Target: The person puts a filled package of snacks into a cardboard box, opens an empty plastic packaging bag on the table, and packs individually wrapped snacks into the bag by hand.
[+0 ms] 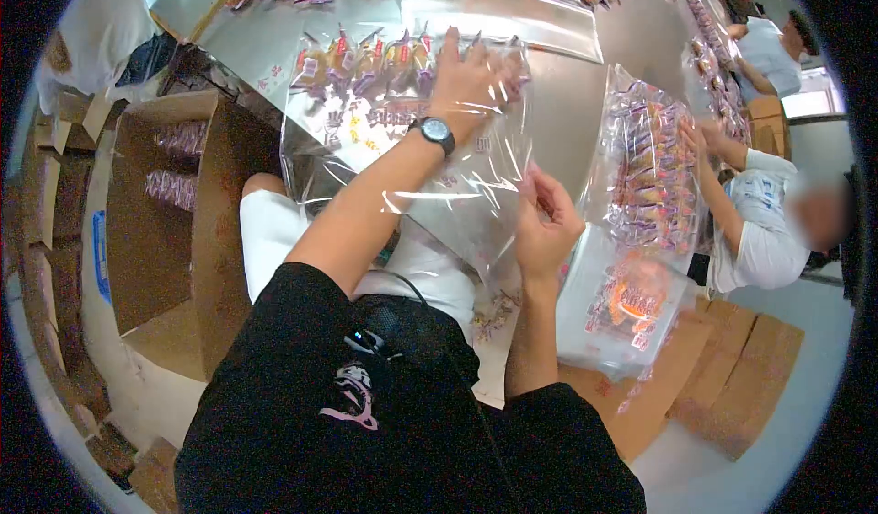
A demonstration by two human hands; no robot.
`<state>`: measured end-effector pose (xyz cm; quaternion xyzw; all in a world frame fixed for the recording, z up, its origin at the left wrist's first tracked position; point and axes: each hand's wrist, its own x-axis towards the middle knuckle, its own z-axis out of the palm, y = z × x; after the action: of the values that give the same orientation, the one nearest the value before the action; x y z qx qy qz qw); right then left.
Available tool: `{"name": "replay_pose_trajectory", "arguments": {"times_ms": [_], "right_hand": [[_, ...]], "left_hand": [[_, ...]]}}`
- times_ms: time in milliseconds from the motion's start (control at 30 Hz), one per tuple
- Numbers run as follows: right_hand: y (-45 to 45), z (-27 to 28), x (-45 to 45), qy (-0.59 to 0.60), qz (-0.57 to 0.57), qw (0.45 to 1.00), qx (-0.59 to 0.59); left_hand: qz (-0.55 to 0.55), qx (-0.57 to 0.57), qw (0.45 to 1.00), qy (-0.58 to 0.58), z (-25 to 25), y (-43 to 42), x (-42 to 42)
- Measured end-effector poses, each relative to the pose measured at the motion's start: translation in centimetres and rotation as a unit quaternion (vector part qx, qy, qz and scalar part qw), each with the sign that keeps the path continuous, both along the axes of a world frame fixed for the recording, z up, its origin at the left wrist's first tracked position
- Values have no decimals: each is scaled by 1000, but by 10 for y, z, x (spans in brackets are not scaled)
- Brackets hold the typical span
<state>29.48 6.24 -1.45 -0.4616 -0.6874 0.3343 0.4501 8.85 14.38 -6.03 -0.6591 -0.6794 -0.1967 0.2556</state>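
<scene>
Head view, and honestly it all comes down to where the left hand [468,82] sits against the row of small purple-and-yellow plastic-wrapped packets [401,61]. The row's long axis runs left to right at the far end of a big clear printed plastic bag [352,144], and that hand is right on top of the row's right end, so most of the packets lie off to its left. It's easily the nearer hand to them; the right hand [549,226] is well apart, on the near side and further right.

Pose-wise, the left arm goes diagonally from near left to far right, round dark wristwatch [436,131] facing up, palm down, fingers spread over the packets. Shiny film streaks cross the forearm, so I'd guess the arm is inside the bag, but the glare makes it hard to swear to. The right forearm points away from the body, thumb and fingertips pinching what looks like the bag's right edge; exactly how much film is in there I can't tell.

The bag lies over the silver metal table [560,102], its near part hanging above the lap. To the right there's another line of wrapped packets in clear film [651,171], this one running far to near, with a co-worker's hand [702,139] at its right side.
</scene>
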Motion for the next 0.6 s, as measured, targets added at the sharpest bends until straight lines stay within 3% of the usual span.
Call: {"name": "replay_pose_trajectory", "arguments": {"times_ms": [133,267,400,600], "right_hand": [[3,-2,5,3,0,1000,11],[3,0,16,-14,18,1000,-17],[-4,4,23,-31,16,999,-28],[-9,2,17,-11,-6,1000,2]], "left_hand": [[-18,-12,998,-58,5,-1,5],[-5,-65,997,29,8,-1,10],[-31,-42,998,-25,15,-12,5],[-37,-73,997,6,9,-15,-7]]}}
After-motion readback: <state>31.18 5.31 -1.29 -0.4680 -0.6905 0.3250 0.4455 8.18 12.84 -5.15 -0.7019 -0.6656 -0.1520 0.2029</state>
